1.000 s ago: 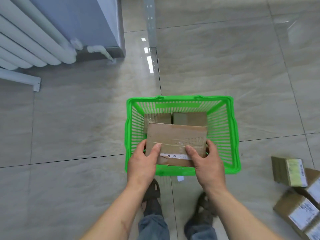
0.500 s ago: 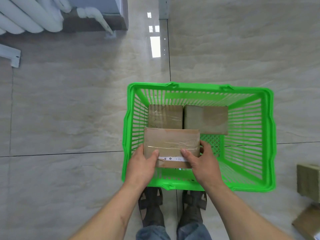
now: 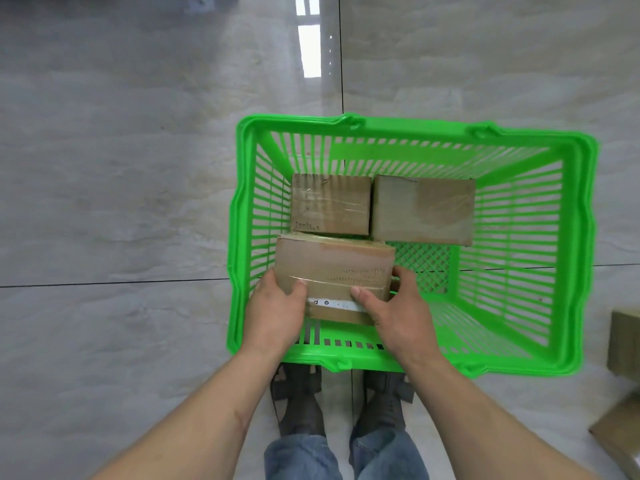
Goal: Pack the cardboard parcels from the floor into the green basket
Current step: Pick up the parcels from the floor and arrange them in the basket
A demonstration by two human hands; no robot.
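Observation:
A green plastic basket (image 3: pixel 575 237) stands on the tiled floor just ahead of my feet. Two taped cardboard parcels lie side by side along its far wall: a smaller one (image 3: pixel 329 204) at the left and a wider one (image 3: pixel 424 209) to its right. I hold a third parcel (image 3: pixel 334 268) inside the basket's near left corner, low between the walls. My left hand (image 3: pixel 275 315) grips its left end and my right hand (image 3: pixel 398 313) its right end, thumbs on top near a white label strip.
More cardboard parcels lie on the floor at the right edge, one (image 3: pixel 625 341) beside the basket and another (image 3: pixel 620 434) nearer to me. My two shoes (image 3: pixel 301 403) stand right behind the basket's near rim. The basket's right half shows bare mesh bottom.
The parcel in my hands has gone down into the basket's near left corner. My head has leaned forward, so the basket looks larger and the radiator has left the view.

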